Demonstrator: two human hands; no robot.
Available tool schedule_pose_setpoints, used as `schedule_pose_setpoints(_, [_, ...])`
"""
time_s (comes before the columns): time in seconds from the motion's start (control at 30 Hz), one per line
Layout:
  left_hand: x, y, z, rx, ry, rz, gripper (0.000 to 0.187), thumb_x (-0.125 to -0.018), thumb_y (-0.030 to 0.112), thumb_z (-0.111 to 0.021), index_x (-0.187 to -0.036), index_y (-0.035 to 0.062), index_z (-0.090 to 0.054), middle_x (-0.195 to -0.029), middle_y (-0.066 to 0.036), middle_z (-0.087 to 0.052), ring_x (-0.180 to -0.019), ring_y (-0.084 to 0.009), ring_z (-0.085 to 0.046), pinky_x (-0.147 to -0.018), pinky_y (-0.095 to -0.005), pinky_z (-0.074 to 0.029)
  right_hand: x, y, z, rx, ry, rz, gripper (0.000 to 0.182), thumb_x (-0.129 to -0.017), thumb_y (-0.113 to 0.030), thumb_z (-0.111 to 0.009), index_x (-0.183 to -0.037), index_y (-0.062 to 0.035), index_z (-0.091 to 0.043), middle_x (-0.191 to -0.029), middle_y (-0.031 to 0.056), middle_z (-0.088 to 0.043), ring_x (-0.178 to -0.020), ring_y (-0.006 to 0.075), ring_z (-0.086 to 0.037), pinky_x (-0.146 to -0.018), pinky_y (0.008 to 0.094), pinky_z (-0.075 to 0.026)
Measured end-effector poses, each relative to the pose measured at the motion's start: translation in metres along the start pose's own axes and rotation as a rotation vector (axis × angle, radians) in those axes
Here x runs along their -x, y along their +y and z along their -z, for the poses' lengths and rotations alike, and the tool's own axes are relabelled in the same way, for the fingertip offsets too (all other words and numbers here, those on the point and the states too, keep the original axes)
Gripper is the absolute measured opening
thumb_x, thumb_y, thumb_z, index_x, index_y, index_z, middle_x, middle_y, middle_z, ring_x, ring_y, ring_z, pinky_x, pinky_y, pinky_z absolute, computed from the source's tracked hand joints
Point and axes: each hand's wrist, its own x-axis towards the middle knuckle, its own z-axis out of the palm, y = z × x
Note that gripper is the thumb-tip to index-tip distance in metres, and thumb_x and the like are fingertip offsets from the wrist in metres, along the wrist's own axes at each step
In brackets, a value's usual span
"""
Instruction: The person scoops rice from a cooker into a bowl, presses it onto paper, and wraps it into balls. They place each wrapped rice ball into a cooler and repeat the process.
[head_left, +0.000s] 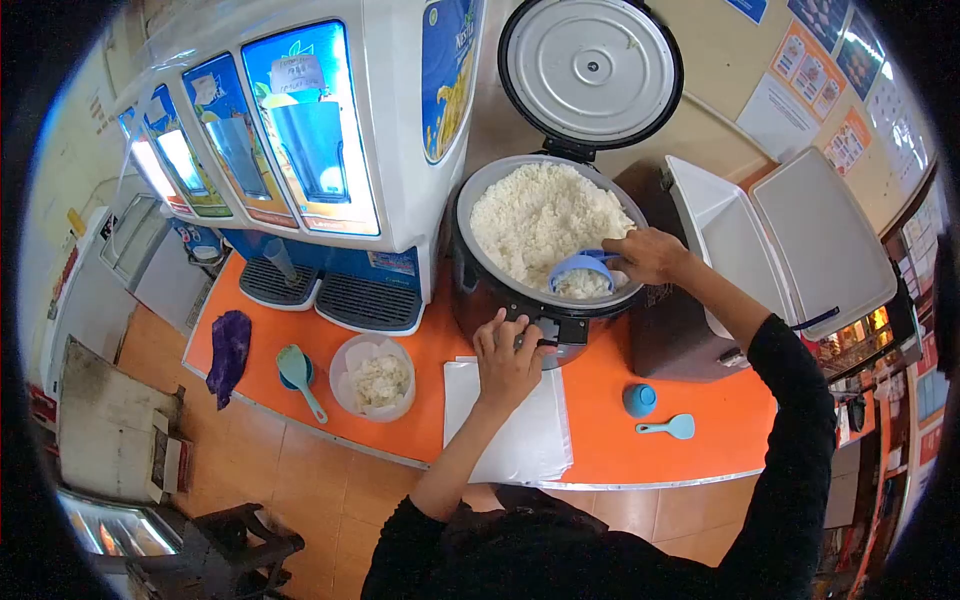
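My right hand (650, 256) grips a blue scoop (576, 265) by its handle. The scoop lies tilted in the white rice (540, 210), near the front right rim inside the large rice cooker (474, 300), and rice shows in its mouth. My left hand (508, 360) is at the front of the cooker, its fingers curled over the black front handle. Behind the pot, the cooker's round lid (590, 75) stands raised. Under my left wrist lies a stack of white sheets (510, 430). A translucent tub (345, 390) with some rice in it stands to the left.
Left of the cooker is a drink dispenser (395, 130). A dark cooler box (680, 330) with its lid open stands at right. The orange table (600, 450) also bears rice paddles (680, 427) (293, 365), a blue cup (640, 400) and a purple cloth (230, 350).
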Motion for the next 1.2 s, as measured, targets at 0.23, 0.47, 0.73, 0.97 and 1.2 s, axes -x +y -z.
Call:
schedule_pose_setpoints(0.23, [-0.001,0.000,0.001,-0.040,0.048,-0.026,0.029,-0.080,0.038,-0.072,-0.093,0.0135,-0.062,-0.110,-0.004,-0.051,-0.117,-0.0327,-0.045,-0.093,-0.0513,-0.037,-0.022,0.035,0.010,-0.218,-0.271,-0.044,0.039,-0.090,-0.037,-0.057,-0.116,-0.0085,-0.061,-0.103,0.0232,-0.065,-0.100,0.0393,-0.062,-0.088,0.0474,-0.047])
schedule_pose_setpoints(0.47, [0.003,-0.002,-0.007,0.002,0.071,-0.005,0.028,-0.081,0.039,-0.071,-0.092,0.0152,-0.062,-0.109,-0.003,-0.051,-0.118,-0.0324,-0.044,-0.094,-0.0504,-0.035,-0.014,0.020,-0.011,0.296,0.362,-0.020,0.038,-0.082,-0.013,-0.057,-0.119,-0.0050,-0.054,-0.087,0.0197,-0.065,-0.066,0.0316,-0.067,-0.055,0.0410,-0.055])
schedule_pose_setpoints(0.73, [0.002,-0.002,-0.005,0.005,0.041,-0.040,0.025,-0.079,0.032,-0.075,-0.087,0.0118,-0.064,-0.109,-0.008,-0.048,-0.118,-0.0350,-0.039,-0.096,-0.0483,-0.035,-0.026,0.025,-0.001,0.057,0.063,-0.152,0.034,-0.090,-0.030,-0.057,-0.117,-0.0095,-0.055,-0.079,0.0231,-0.065,-0.074,0.0400,-0.066,-0.067,0.0496,-0.053])
schedule_pose_setpoints(0.97, [0.003,0.000,-0.006,0.013,0.077,0.008,0.028,-0.080,0.038,-0.071,-0.094,0.0154,-0.063,-0.110,-0.003,-0.051,-0.119,-0.0323,-0.044,-0.091,-0.0490,-0.036,-0.014,-0.014,0.015,-0.136,-0.132,0.010,0.036,-0.092,-0.035,-0.055,-0.116,-0.0089,-0.057,-0.082,0.0251,-0.065,-0.083,0.0445,-0.064,-0.079,0.0536,-0.048])
schedule_pose_setpoints(1.2, [-0.001,0.002,-0.003,0.037,0.035,0.016,0.026,-0.080,0.034,-0.074,-0.088,0.0122,-0.063,-0.103,-0.008,-0.048,-0.119,-0.0352,-0.040,-0.098,-0.0503,-0.034,-0.036,0.002,0.024,-0.275,-0.313,0.061,0.037,-0.093,-0.035,-0.055,-0.112,-0.0041,-0.060,-0.091,0.0284,-0.064,-0.092,0.0433,-0.062,-0.086,0.0499,-0.047])
